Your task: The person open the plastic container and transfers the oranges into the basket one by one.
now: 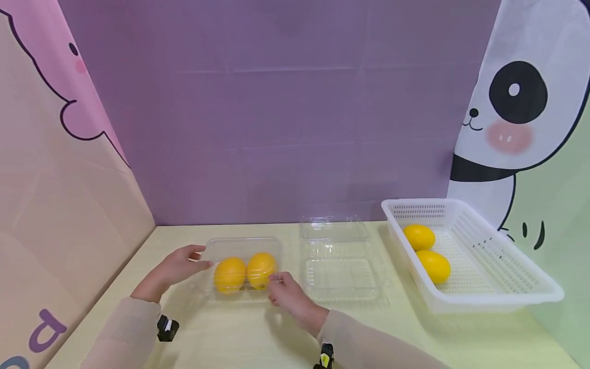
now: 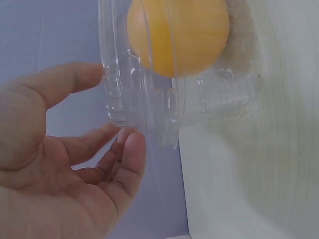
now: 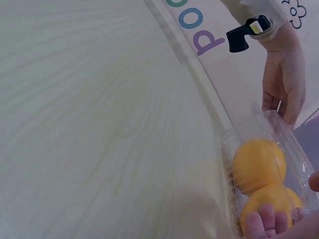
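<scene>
A clear plastic clamshell box (image 1: 241, 246) with two yellow lemons (image 1: 229, 275) inside stands on the table, its lid lying over them. At its left end is my left hand (image 1: 177, 265); in the left wrist view the thumb (image 2: 87, 77) touches the lid's edge, and the other fingers bend loosely by the corner. My right hand (image 1: 295, 300) pinches the front right edge of the box. In the right wrist view its fingers (image 3: 269, 219) lie across the near side, in front of one lemon, with most of the hand out of frame.
Just right of the box lies a second clear clamshell (image 1: 341, 274), unfolded with its lid toward the back wall. A white perforated basket (image 1: 502, 297) at the right holds two more lemons (image 1: 419, 237). Purple cloth (image 1: 276, 128) hangs behind the table.
</scene>
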The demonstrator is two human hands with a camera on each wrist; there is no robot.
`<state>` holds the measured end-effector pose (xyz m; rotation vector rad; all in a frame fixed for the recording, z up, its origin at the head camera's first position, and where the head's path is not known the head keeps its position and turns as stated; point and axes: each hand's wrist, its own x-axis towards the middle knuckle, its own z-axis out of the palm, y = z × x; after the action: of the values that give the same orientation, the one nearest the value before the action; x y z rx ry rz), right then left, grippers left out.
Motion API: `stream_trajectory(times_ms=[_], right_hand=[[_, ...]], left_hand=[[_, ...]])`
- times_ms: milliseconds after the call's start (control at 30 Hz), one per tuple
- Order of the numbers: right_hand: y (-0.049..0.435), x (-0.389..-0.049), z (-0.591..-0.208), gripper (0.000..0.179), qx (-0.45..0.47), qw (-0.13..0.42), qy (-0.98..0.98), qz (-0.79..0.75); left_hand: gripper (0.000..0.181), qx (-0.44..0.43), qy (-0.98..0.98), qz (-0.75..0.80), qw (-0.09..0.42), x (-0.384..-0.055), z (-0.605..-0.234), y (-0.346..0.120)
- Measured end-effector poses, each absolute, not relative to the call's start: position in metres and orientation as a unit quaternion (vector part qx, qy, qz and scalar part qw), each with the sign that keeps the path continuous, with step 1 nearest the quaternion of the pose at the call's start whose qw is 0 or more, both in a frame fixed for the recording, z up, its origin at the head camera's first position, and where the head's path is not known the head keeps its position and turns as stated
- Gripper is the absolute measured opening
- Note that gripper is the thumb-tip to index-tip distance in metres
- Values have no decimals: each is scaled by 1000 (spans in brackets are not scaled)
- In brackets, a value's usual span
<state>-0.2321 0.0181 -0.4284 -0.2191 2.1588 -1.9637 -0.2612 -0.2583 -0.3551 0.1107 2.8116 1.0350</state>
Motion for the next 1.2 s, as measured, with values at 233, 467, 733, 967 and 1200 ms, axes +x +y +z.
stream_trajectory(times_ms=[233,467,733,967,1200], right_hand=[[19,-235,-424,33,-59,127,727,-673],[19,-236,-424,33,-63,130,722,-676],[20,-236,-424,33,-66,136,711,-686],[20,-234,-423,38,-68,142,709,-688],[21,-235,-422,37,-68,145,706,-690]], left_hand=[[79,24,930,355,95,-260,-357,-263],[79,42,925,362,107,-258,-357,-273],[80,53,918,370,130,-253,-358,-283],[80,63,920,361,140,-245,-360,-288],[76,41,924,352,141,-245,-363,-286]])
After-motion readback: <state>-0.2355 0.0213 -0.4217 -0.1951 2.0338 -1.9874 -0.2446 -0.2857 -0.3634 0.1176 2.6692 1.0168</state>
